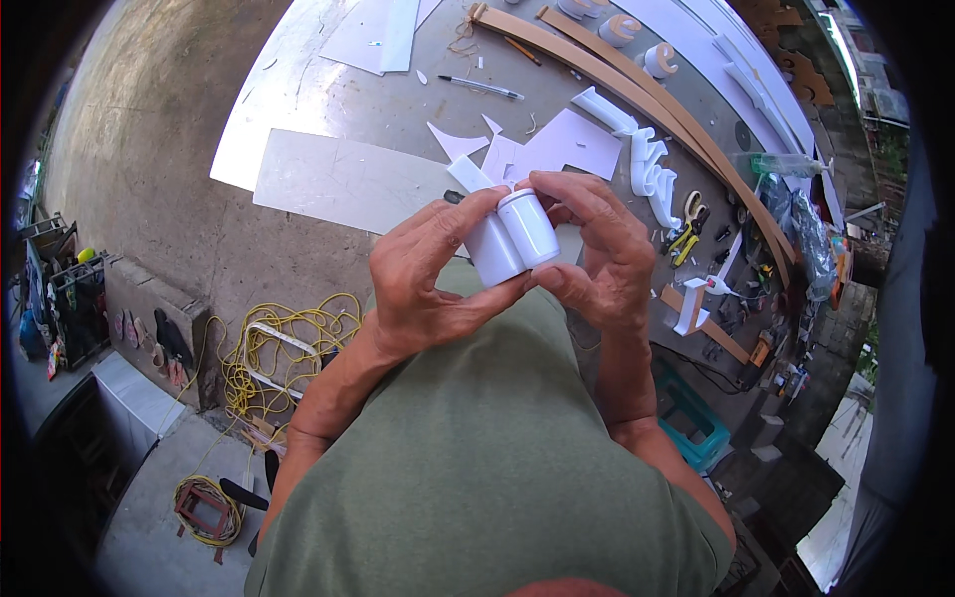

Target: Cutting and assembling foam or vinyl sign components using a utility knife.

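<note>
Close in front of my chest, both hands hold up a white plastic piece (532, 227) with two rounded lobes side by side and a rim at its upper end. My left hand (423, 269) grips its left side, thumb near the top and fingers under the lower edge. On the other side, my right hand (605, 244) is curled round, its fingertips at the upper rim and its thumb by the bottom. Beyond the hands lie offcuts of white sheet (567, 144) and a long pale sheet strip (338, 179). White curved letter-like pieces (649, 169) rest to the right.
A pen (480, 88) and long brown strips (637, 85) lie on the worktable. Yellow-handled pliers (684, 242), scissors (694, 207) and small tools clutter its right side. A green stool (696, 423) stands at lower right. Tangled yellow cord (284, 363) covers floor at left.
</note>
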Demonstrator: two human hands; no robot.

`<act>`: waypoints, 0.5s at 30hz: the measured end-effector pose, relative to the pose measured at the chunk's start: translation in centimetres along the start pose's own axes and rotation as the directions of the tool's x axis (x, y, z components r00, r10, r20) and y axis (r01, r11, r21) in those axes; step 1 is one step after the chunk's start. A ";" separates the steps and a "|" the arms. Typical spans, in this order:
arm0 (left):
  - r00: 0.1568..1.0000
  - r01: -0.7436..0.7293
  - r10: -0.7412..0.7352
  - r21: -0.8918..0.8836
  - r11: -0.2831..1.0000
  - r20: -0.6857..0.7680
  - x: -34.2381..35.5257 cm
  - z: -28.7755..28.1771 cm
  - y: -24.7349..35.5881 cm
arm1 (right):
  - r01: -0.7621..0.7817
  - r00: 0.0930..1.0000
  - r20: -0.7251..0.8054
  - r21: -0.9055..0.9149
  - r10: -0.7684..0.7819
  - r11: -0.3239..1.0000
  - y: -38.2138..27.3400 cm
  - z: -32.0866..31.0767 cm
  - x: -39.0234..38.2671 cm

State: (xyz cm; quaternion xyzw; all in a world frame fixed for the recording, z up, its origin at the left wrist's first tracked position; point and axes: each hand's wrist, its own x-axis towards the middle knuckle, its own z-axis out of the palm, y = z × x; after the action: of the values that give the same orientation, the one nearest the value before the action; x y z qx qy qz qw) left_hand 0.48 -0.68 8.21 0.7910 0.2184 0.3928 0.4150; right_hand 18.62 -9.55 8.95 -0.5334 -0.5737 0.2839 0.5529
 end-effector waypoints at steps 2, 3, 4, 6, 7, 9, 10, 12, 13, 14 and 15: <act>0.997 0.022 -0.027 -0.077 0.997 -0.066 -0.6 0.8 -0.1 | -0.055 0.997 -0.051 0.036 0.056 0.998 -0.2 0.4 -0.2; 0.989 0.044 -0.065 -0.153 0.987 -0.137 -0.8 1.1 -0.1 | -0.055 0.997 -0.052 0.037 0.057 0.998 -0.3 0.4 -0.3; 0.989 0.045 -0.066 -0.152 0.987 -0.136 -0.8 1.2 0.0 | -0.039 0.998 -0.045 0.012 0.039 0.999 -0.3 0.4 -0.5; 0.987 0.067 -0.094 -0.204 0.977 -0.129 -0.7 1.3 0.0 | -0.024 0.999 -0.039 -0.012 0.023 1.000 -0.3 0.4 -0.6; 0.987 0.068 -0.096 -0.203 0.977 -0.128 -0.8 1.2 -0.1 | -0.027 0.999 -0.044 0.007 0.027 1.000 -0.3 0.4 -0.6; 0.997 0.053 -0.060 -0.129 0.990 -0.058 -0.8 1.0 -0.3 | -0.031 0.998 -0.050 0.028 0.033 0.999 -0.1 0.3 -0.7; 0.997 0.055 -0.062 -0.128 0.990 -0.055 -0.8 1.0 -0.3 | -0.023 0.999 -0.041 0.028 0.024 0.999 0.0 0.2 -0.7; 0.997 0.053 -0.059 -0.123 0.991 -0.050 -0.9 1.1 -0.4 | -0.015 0.999 -0.033 0.029 0.016 0.999 0.2 0.1 -0.7; 0.997 0.054 -0.061 -0.123 0.991 -0.049 -0.9 1.1 -0.4 | -0.015 0.999 -0.031 0.029 0.016 0.999 0.4 0.1 -0.8; 0.997 0.058 -0.065 -0.130 0.990 -0.052 -1.0 1.2 -0.5 | -0.015 0.999 -0.029 0.029 0.016 0.999 0.4 0.1 -0.9; 0.996 0.061 -0.069 -0.137 0.989 -0.055 -1.0 1.2 -0.5 | -0.016 0.999 -0.030 0.030 0.017 0.999 0.5 0.1 -0.9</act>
State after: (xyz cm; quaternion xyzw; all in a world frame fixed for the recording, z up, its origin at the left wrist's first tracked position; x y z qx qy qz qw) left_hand 0.86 -1.68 6.92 0.7417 0.2292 0.4162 0.4734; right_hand 18.50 -10.23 8.21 -0.5343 -0.5565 0.2888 0.5669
